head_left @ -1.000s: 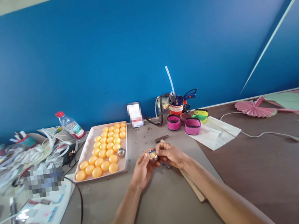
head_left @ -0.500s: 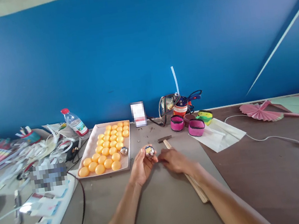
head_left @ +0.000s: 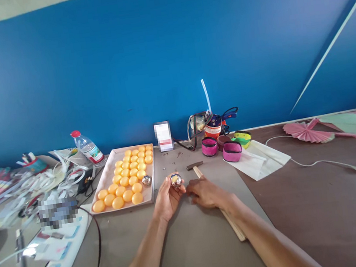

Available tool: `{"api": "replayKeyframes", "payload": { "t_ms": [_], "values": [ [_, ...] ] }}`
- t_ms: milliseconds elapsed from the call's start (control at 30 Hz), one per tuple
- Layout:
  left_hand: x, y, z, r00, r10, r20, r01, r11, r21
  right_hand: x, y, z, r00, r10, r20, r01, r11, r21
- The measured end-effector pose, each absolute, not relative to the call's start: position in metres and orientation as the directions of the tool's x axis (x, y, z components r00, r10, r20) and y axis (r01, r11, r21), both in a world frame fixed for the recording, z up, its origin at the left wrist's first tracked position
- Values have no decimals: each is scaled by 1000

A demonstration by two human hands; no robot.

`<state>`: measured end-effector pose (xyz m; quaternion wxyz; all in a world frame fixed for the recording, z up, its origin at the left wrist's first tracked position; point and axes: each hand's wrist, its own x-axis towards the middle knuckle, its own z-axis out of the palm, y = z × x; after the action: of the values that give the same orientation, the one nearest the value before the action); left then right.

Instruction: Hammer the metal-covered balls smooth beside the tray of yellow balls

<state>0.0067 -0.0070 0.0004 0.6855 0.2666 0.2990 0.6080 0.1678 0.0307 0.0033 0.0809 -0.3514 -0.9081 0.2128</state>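
My left hand (head_left: 167, 199) is closed round a silver mirrored ball (head_left: 176, 180), which shows a yellow patch on its upper face. To its right, my right hand (head_left: 204, 192) is low over the table with its fingers curled down; whatever they hold, if anything, is hidden. A hammer (head_left: 234, 225) lies beneath the right hand and forearm, its head beyond the knuckles and its wooden handle running towards me. Left of my hands is a shallow white tray (head_left: 107, 163) with several orange ping-pong balls (head_left: 124, 182) and a second silver ball (head_left: 146, 180).
At the back stand a water bottle (head_left: 89, 148), a small pixelated card (head_left: 164, 136) and an orange-and-blue tool (head_left: 213, 125). Pink wristbands (head_left: 232, 152) lie beside white paper (head_left: 263, 159). Cables, a power strip (head_left: 63, 260) and a cutter knife (head_left: 19, 251) are at the left.
The view has shifted slightly. My left hand keeps the silver ball, which looks slightly turned. My right hand remains beside it over the hammer, its fingers a little shifted.
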Motion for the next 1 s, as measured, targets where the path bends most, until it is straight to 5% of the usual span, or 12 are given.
{"api": "replayKeyframes", "payload": {
  "t_ms": [167,367,567,1000],
  "values": [
    [6,-6,-1,81,993,-83,-687,116,718,163,32,-5,-708,706,28,617,638,-461],
    [-4,0,-2,-95,990,-108,-767,-3,641,169,38,0,-537,813,226,713,581,-393],
    [-9,2,3,-224,960,-169,-808,-86,583,171,38,-2,-536,833,140,792,553,-259],
    [-2,0,3,-175,973,-154,-793,-47,607,145,22,-10,-775,616,140,558,771,-306]
  ]
}}
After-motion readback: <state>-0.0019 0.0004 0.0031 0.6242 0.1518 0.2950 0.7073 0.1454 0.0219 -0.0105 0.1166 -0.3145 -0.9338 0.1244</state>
